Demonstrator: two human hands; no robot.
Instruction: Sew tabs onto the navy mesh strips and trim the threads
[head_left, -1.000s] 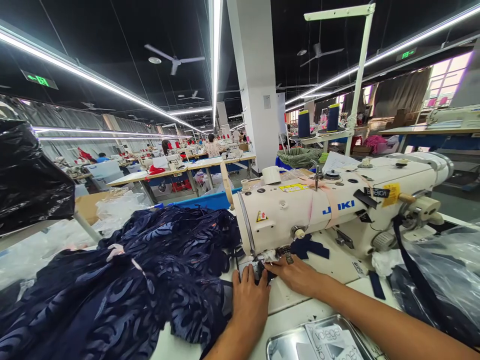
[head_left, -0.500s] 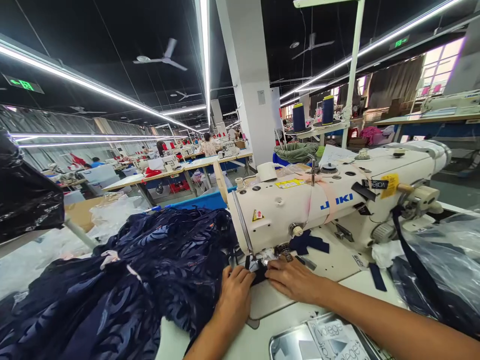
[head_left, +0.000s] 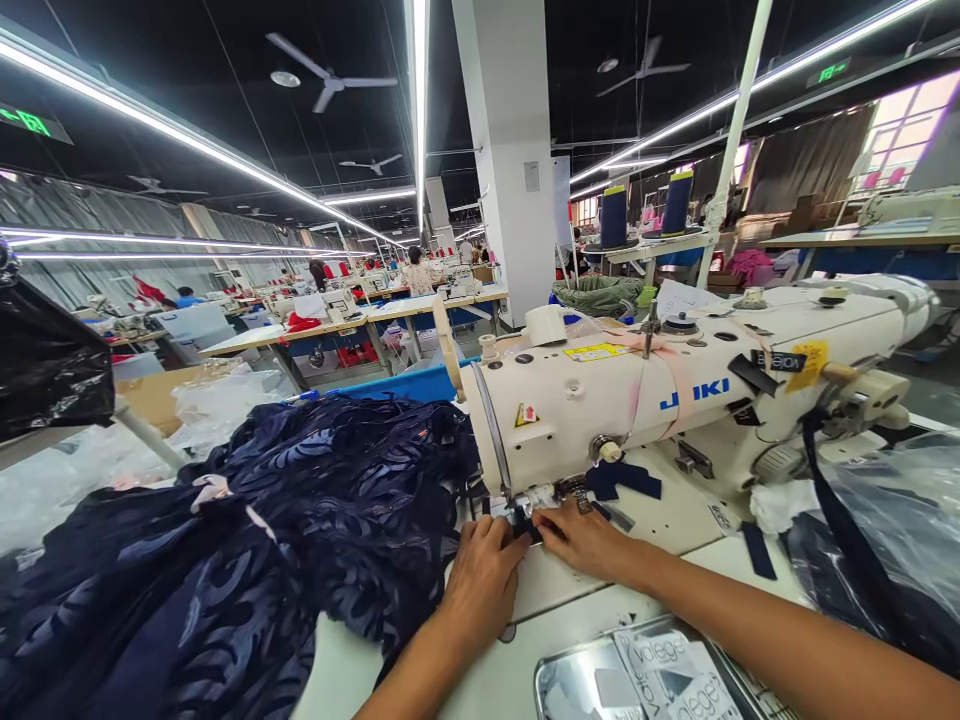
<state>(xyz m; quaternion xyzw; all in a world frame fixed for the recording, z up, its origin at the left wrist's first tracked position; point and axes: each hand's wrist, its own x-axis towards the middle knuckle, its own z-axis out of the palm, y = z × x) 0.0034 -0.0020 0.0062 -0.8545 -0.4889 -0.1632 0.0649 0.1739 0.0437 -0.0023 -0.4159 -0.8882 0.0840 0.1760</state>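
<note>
So that it is presumably kept flat, dark fabric is steadied below the JUKI sewing machine by the left hand and right hand; whether either pinches it cannot be told.

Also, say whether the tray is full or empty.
Not empty: printed labels lie in the tray. Cannot tell if full; its near end is cut off.

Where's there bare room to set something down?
White tabletop shows between the left forearm and the metal tray, and between that forearm and the navy garments. Crowded: the sewing machine's needle end, with left hand and right hand, and the right edge, with plastic bagging.
</note>
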